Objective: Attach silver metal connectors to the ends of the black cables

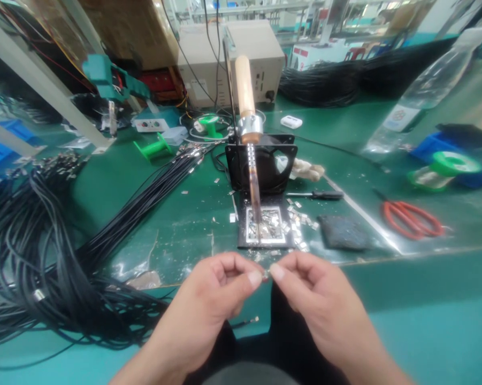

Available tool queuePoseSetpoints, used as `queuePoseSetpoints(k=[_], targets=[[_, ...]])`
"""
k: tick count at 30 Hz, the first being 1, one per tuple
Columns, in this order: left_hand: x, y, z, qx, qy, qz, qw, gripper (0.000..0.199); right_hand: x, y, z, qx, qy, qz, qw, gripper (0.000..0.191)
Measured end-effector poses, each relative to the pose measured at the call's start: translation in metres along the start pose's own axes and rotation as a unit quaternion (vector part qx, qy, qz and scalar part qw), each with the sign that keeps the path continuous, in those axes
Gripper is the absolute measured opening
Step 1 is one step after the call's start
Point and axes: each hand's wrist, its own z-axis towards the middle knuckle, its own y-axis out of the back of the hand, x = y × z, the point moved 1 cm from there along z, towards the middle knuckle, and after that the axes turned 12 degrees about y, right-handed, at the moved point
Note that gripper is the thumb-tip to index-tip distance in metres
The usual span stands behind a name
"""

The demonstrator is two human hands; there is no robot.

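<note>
Both hands meet just in front of the bench edge, fingertips almost touching. My left hand (220, 289) is closed in a pinch, and my right hand (308, 286) pinches from the other side. Between them is a tiny metallic piece (266, 275), too small and blurred to name. Below my left hand a black cable end (244, 323) with a small metal tip pokes out; the rest is hidden. Directly beyond the hands, a soldering iron (253, 171) with a wooden handle points down, its tip over a square tray (247, 227) of small metal bits.
A black fan (235, 168) stands behind the iron. Black cables (64, 240) heap at left. Around the right side are a screwdriver (327, 195), a dark pad (343, 232), red-handled cutters (411, 219), a green solder spool (449, 163) and a plastic bottle (425, 85). Loose metal pieces (300, 220) lie beside the tray.
</note>
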Motion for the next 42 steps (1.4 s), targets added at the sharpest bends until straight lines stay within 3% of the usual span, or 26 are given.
queuePoseSetpoints(k=[26,42], targets=[[-0.015,0.005,0.017,0.052,0.012,-0.082,0.995,0.03,0.005,0.0,0.016,0.026,0.0,0.006,1.0,0.035],[-0.022,0.007,0.025,0.048,-0.013,-0.08,0.996,0.025,0.008,-0.004,0.025,-0.005,0.022,0.022,0.999,0.032]])
